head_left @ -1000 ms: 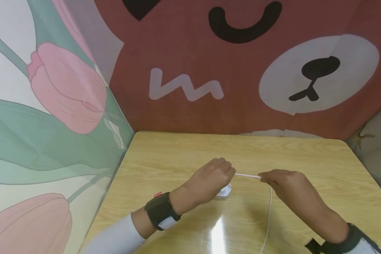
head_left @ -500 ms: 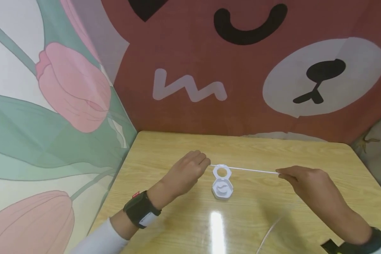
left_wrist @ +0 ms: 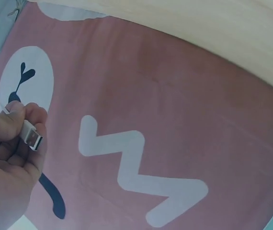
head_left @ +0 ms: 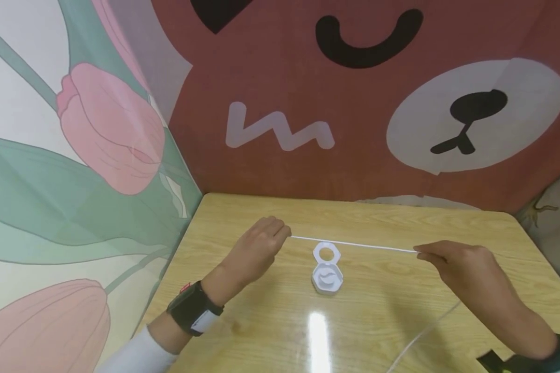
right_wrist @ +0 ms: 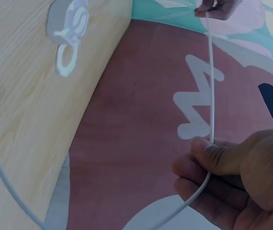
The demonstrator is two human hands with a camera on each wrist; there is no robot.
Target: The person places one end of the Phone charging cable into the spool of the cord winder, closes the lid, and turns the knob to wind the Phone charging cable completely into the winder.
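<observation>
A white USB cable (head_left: 352, 243) runs taut between my two hands above the table. My left hand (head_left: 254, 248) grips its end; the metal USB plug (left_wrist: 33, 139) pokes out of the fingers in the left wrist view. Farther along, my right hand (head_left: 466, 269) pinches the cable between thumb and fingertips, and the rest trails down toward the front of the table. Below and between the hands stands a small white hexagonal case (head_left: 327, 282), its ring-shaped lid (head_left: 316, 253) flipped back and an S-curved divider inside.
The wood-grain table (head_left: 252, 331) ends at the back against a red cloth (head_left: 270, 176) with a bear print. A tulip-printed cloth (head_left: 112, 134) hangs along the left side. Light glares off the front of the tabletop.
My hands have drawn apart, left hand going left and right hand going right, so a longer cable stretch shows between them. The case, earlier mostly behind my left hand, is now uncovered.
</observation>
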